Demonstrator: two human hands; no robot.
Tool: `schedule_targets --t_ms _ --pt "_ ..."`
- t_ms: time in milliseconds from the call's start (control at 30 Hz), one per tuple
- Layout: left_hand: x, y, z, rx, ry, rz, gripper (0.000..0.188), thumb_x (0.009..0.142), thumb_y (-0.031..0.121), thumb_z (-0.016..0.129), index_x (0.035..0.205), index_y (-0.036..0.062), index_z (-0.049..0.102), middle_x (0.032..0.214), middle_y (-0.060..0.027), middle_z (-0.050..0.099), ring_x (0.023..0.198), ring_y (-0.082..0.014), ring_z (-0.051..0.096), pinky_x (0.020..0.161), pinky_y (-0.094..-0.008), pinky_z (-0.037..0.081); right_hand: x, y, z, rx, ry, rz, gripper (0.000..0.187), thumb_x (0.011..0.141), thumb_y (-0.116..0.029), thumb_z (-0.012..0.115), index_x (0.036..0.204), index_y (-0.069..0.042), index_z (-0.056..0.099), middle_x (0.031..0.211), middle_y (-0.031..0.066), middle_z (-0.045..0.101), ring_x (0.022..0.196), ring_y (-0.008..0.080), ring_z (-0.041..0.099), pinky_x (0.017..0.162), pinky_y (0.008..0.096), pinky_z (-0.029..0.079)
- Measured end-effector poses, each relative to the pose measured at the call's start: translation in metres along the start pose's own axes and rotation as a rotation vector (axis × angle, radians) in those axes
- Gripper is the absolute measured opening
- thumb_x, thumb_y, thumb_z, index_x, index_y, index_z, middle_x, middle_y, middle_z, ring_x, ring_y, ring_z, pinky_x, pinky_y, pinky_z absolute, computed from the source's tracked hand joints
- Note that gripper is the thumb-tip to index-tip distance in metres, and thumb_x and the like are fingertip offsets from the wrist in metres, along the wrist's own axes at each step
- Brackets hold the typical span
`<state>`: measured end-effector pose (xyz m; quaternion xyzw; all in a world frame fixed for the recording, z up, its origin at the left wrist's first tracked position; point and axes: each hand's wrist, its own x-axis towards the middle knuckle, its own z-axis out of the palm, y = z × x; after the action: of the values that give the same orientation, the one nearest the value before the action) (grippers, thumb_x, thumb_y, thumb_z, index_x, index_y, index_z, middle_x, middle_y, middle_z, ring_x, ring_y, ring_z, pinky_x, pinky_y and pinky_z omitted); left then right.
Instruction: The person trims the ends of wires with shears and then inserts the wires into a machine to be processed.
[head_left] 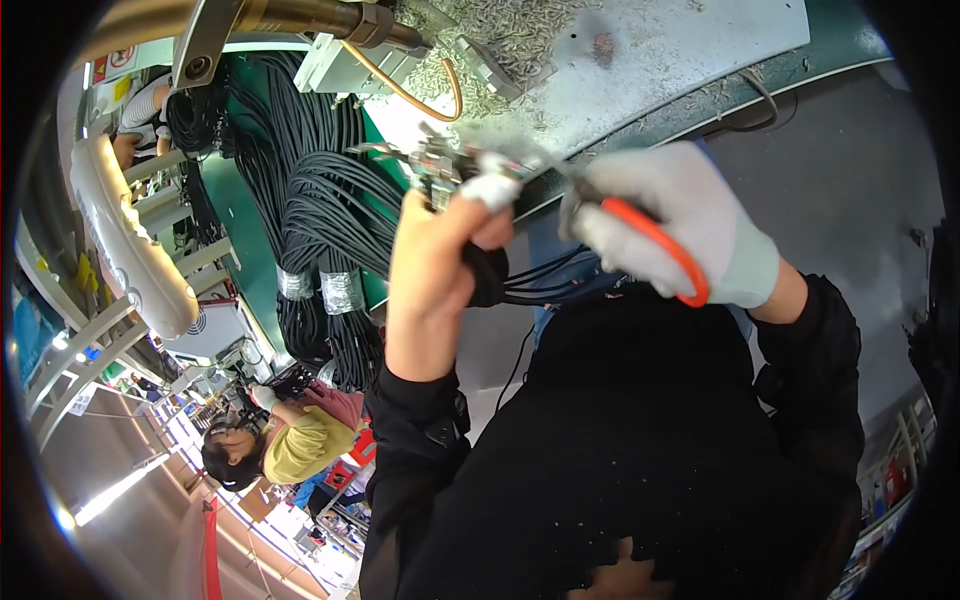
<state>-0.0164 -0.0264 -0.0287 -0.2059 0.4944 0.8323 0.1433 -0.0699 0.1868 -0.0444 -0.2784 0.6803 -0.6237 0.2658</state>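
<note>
My left hand [430, 265], bare but for white coverings on the fingertips, is closed around a bundle of black cables [488, 276]. Small metallic connector ends and stripped wires [437, 165] stick up out of this grip, partly smeared by motion. To the right, my right hand [690, 215] wears a white glove and is closed on orange-handled pliers [662, 242]. The dark metal head of the pliers is blurred and points toward the cable ends; whether it touches them I cannot tell.
Small offcuts [520, 50] litter the white board [680, 70] on the green bench. Thick bundles of black cables [325, 200] lie at the left, two tied with clear wrap. A brass-coloured metal fitting [310, 18] juts in above. Another person [310, 440] works farther off.
</note>
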Motion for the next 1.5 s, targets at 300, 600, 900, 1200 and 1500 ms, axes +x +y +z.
schedule_targets --t_ms 300,600,900,1200,1500 --pt "0.048 0.027 -0.017 -0.075 -0.007 0.094 0.013 0.083 0.006 0.059 0.094 -0.0011 0.057 0.070 -0.0024 0.052 0.058 -0.0095 0.045 0.053 -0.0238 0.037 0.071 0.003 -0.039 -0.689 0.164 -0.556 0.014 0.078 -0.019 0.060 0.084 -0.006 0.059 0.066 0.0072 0.054 0.059 0.0191 0.056 0.052 0.0281 0.043" --pt "0.064 0.038 -0.006 0.338 0.184 0.246 0.018 0.076 0.009 0.071 0.088 0.0018 0.060 0.074 -0.0033 0.061 0.062 -0.0102 0.056 0.059 -0.0230 0.047 0.131 0.026 -0.050 -0.913 0.198 -1.329 0.010 0.077 -0.016 0.060 0.075 -0.009 0.054 0.055 0.0089 0.044 0.048 0.0254 0.051 0.045 0.0332 0.038" --pt "0.068 0.039 -0.013 0.655 0.167 0.400 0.023 0.072 0.016 0.076 0.084 0.0029 0.060 0.072 -0.0003 0.060 0.061 -0.0076 0.055 0.057 -0.0211 0.045 0.130 0.019 -0.054 -0.690 0.028 -1.204 0.017 0.076 -0.016 0.061 0.068 -0.010 0.048 0.053 0.0060 0.042 0.043 0.0232 0.048 0.042 0.0309 0.037" --pt "0.065 0.040 0.004 0.705 0.164 0.423 0.018 0.074 0.016 0.071 0.081 0.0024 0.061 0.066 0.0008 0.059 0.057 -0.0065 0.053 0.054 -0.0204 0.043 0.130 0.013 -0.058 -0.638 -0.066 -1.119 0.023 0.077 -0.017 0.062 0.065 -0.008 0.044 0.052 0.0035 0.046 0.043 0.0173 0.051 0.041 0.0276 0.038" --pt "0.065 0.038 -0.009 0.767 0.169 0.427 0.016 0.074 0.012 0.070 0.082 0.0019 0.061 0.067 -0.0006 0.060 0.058 -0.0072 0.054 0.055 -0.0210 0.044 0.118 -0.001 -0.051 -0.098 -0.187 -0.362 0.023 0.082 -0.018 0.059 0.065 -0.004 0.051 0.050 0.0045 0.051 0.040 0.0166 0.053 0.040 0.0252 0.040"
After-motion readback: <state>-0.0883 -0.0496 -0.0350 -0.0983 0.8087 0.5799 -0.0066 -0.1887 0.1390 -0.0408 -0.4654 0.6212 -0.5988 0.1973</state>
